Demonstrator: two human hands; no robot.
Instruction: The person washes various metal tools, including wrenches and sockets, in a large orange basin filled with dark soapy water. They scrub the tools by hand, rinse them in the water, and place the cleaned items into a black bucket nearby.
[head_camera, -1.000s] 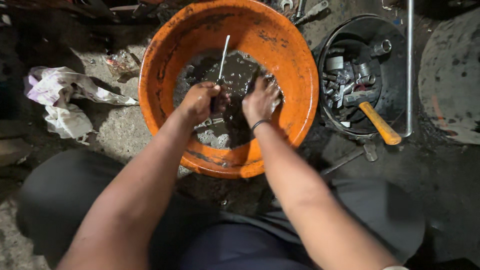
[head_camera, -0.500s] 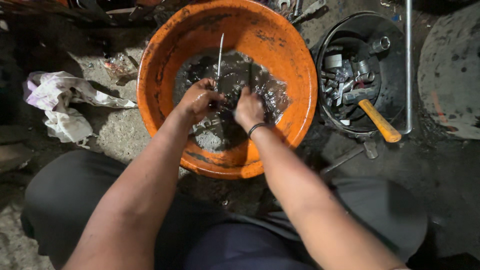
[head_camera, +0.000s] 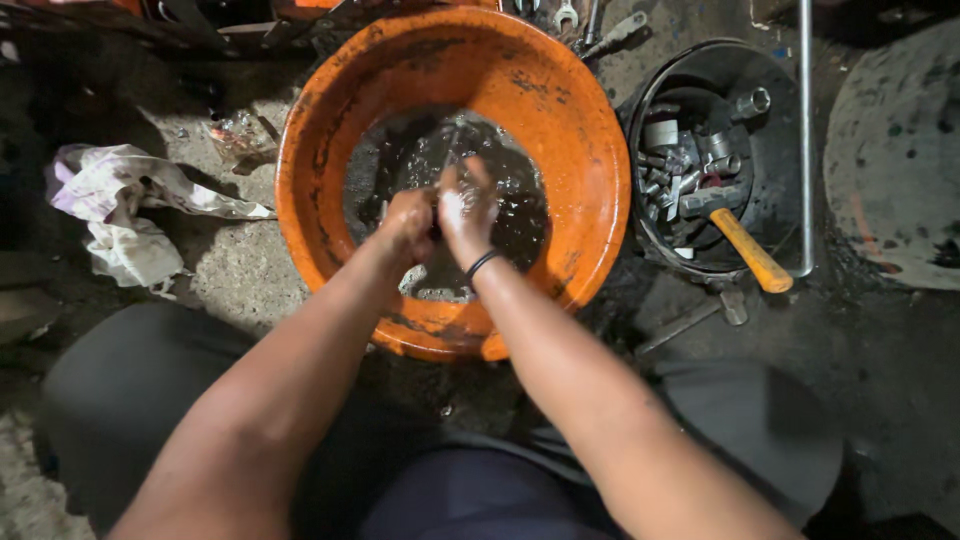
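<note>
Head view: a wide round orange plastic basin (head_camera: 590, 150), streaked with black grime and holding a pool of dark oily liquid (head_camera: 510, 215), is seen from above and serves as the landmark. Over the middle of the basin the left hand (head_camera: 408, 222) and the right hand (head_camera: 465, 205) are pressed together, both wet and closed around something small that is hidden between the palms; what is grasped cannot be told. A black band (head_camera: 482, 262) is worn on the right wrist. Just right of the basin a round black bucket (head_camera: 775, 75) is filled with metal sockets and bolts (head_camera: 690, 160), and a hammer with an orange handle (head_camera: 750, 250) leans across its rim. Left of the basin a crumpled white and purple rag (head_camera: 120, 205) lies on the stained concrete floor (head_camera: 240, 265).
</note>
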